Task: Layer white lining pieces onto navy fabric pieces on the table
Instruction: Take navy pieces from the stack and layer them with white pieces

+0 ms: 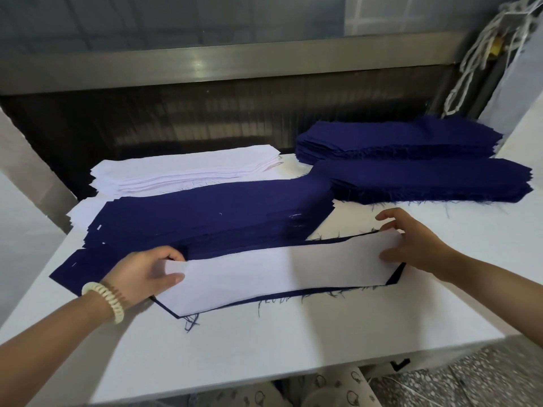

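A long white lining piece point(273, 274) lies on a navy fabric piece point(395, 277) near the table's front, with navy edges showing around it. My left hand point(144, 274) pinches the lining's left end, thumb on top. My right hand point(411, 245) holds the lining's right end, thumb at its edge and fingers spread above it. Behind them a fanned pile of navy pieces point(205, 212) lies across the middle of the table.
A stack of white lining pieces point(182, 168) sits at the back left. Two stacks of navy pieces point(411, 160) lie at the back right. The white table point(293, 342) ends near me. A metal machine frame point(205, 66) runs behind; white cords point(482, 48) hang at the right.
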{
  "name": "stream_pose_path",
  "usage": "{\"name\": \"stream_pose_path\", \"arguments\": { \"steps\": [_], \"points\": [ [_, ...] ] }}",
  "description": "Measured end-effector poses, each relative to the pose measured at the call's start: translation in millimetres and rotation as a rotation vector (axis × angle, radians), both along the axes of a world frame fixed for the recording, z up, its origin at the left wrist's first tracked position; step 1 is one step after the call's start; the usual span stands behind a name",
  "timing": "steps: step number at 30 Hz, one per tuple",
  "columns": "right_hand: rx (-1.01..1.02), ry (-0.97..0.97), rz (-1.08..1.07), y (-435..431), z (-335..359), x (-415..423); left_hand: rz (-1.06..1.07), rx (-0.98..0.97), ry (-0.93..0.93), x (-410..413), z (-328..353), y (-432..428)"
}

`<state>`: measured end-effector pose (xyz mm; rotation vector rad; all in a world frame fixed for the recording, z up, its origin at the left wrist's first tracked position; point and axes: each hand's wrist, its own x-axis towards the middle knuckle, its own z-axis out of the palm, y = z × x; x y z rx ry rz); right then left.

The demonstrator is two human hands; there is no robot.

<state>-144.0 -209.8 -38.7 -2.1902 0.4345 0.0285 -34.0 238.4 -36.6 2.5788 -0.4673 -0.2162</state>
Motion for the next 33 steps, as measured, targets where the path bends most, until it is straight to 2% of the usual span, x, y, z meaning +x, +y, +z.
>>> {"name": "stream_pose_path", "arguments": {
  "steps": [2, 4, 7, 9, 16, 21, 26, 33],
  "points": [
    [-0.056, 0.014, 0.007, 1, 0, 0, -0.055, 0.094, -0.092, 0, 0, 3],
    [-0.230, 0.026, 0.005, 3, -1, 1, -0.144, 0.208, -0.250, -1, 3, 5],
    [-0.626, 0.002, -0.004, 4, -2, 9, -0.186, 0.217, -0.345, -1, 6, 5],
    [-0.720, -0.015, -0.014, 5, 1, 21, -0.185, 0.200, -0.386, 2, 6, 0],
    [-0.750, -0.104, 0.009, 12, 6, 86, -0.163, 0.099, -0.453, 13, 4, -41],
    [-0.833, -0.064, 0.019, 18, 11, 128, -0.120, 0.007, -0.455, 27, 4, -80],
    [-0.928, 0.000, 0.031, 18, 6, 145, -0.139, 0.005, -0.466, 41, 3, -116],
    [-0.764, -0.056, -0.010, 9, 14, 151, -0.145, 0.003, -0.424, 51, -7, -139]
  ]
}}
